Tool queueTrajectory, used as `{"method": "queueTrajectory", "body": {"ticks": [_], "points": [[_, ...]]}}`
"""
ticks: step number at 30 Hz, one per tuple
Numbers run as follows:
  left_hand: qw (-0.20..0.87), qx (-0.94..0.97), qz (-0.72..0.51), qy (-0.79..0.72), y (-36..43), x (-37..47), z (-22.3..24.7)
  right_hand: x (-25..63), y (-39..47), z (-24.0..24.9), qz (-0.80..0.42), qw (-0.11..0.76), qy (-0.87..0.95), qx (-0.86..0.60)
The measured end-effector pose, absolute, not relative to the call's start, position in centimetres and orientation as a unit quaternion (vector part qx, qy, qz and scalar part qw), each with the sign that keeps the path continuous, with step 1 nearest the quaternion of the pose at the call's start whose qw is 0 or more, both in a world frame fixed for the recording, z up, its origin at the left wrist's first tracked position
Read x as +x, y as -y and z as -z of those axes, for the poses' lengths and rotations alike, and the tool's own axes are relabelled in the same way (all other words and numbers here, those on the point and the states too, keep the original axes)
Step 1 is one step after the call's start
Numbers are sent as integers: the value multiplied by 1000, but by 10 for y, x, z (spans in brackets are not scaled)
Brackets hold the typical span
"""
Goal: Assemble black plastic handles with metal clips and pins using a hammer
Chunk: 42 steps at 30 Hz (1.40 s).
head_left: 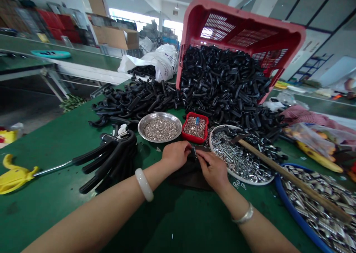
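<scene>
My left hand [177, 156] and my right hand [214, 168] meet in front of me, fingertips pinched around a small black part with a shiny metal piece [194, 153]. Fingers hide much of it. Beneath the hands lies a dark mat or cloth [183, 177]. Just beyond them are a round metal dish [141, 129] of tiny metal pieces and a red tray [191, 137] of small pins. Right of my right hand is a white-rimmed tray [239, 179] of metal hardware. A stack of black curved handles [111, 156] lies to the left.
A hammer [289, 177] rests across the white-rimmed tray and a blue basin [292, 205] of metal parts. A tipped red crate [241, 10] spills black parts [222, 82] at the back. A yellow fly swatter [16, 175] lies left; bagged fruit [317, 156] sits right.
</scene>
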<state>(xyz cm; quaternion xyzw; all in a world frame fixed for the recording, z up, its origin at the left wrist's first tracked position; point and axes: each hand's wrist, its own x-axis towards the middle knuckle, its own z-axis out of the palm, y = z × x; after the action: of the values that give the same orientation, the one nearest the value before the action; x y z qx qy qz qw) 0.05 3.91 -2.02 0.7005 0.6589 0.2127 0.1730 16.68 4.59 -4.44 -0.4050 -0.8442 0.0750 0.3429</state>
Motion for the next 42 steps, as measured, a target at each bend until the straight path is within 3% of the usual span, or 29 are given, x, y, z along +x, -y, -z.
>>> {"method": "queueTrajectory", "body": {"ticks": [11,24,33,42], "points": [[123,706,-172,-676,-34,2,18,166,-42,52,97,279,885,-360],[102,712,-172,-673,-34,2,20,161,-35,39,193,192,883,-382],[95,722,-181,-660,-31,2,20,144,-22,27,228,57,903,-358],[70,746,-176,-639,-35,0,24,169,-28,40,114,149,906,-380]]}}
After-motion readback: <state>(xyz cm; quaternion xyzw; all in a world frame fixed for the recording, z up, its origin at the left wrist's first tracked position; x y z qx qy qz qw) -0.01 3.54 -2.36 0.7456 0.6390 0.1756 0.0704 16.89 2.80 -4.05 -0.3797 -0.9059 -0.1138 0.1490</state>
